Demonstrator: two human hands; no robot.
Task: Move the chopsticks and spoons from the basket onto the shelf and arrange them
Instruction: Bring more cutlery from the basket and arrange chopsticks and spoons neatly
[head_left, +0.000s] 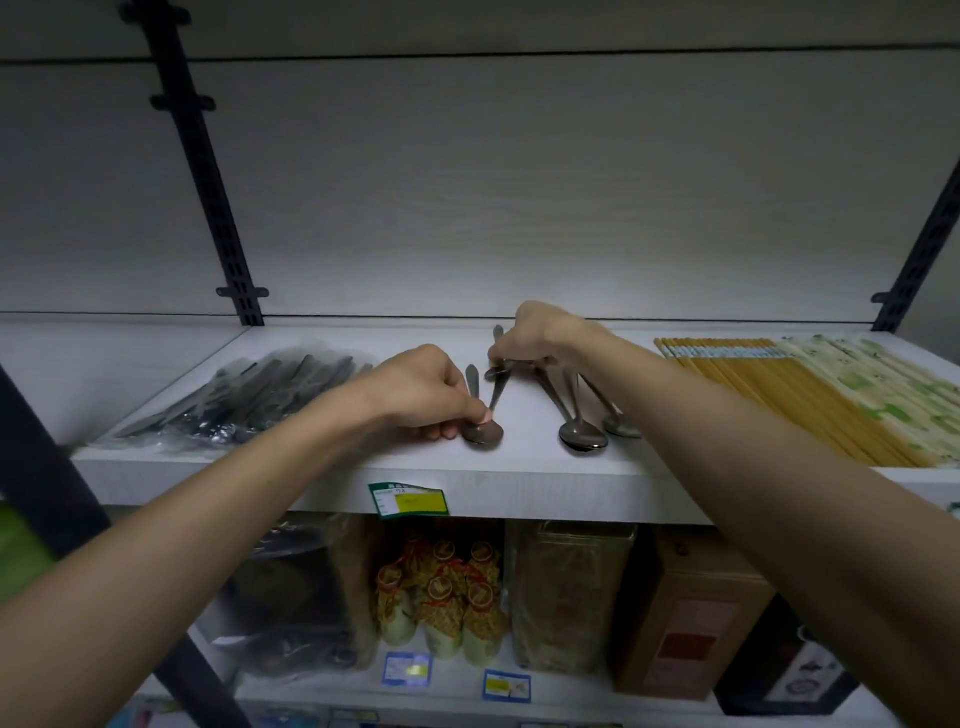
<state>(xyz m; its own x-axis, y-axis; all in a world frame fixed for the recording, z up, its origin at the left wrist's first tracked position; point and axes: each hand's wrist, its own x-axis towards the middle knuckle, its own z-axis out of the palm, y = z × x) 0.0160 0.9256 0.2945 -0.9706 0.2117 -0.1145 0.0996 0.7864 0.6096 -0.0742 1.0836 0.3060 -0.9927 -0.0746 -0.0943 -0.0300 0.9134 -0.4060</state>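
Both hands sit on the shelf (519, 470) — left hand (423, 387) pinches a spoon (482, 415), right hand (535, 338) grips spoon handles (497, 358); chopsticks (769, 395) lie right, shelf tag (409, 500) unreadable.

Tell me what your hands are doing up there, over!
Left hand pinching a spoon on the shelf. Right hand gripping spoon handles. Chopsticks already laid right. Nothing blocking.

Colours on the shelf
White shelf (291, 467); dark grey metallic spoons (579, 434); yellow-tan chopsticks (769, 395) at 3 o'clock, next to cream packs with green print (893, 400); green-and-yellow price tag (410, 500) at 6; black upright (208, 171) at 10.
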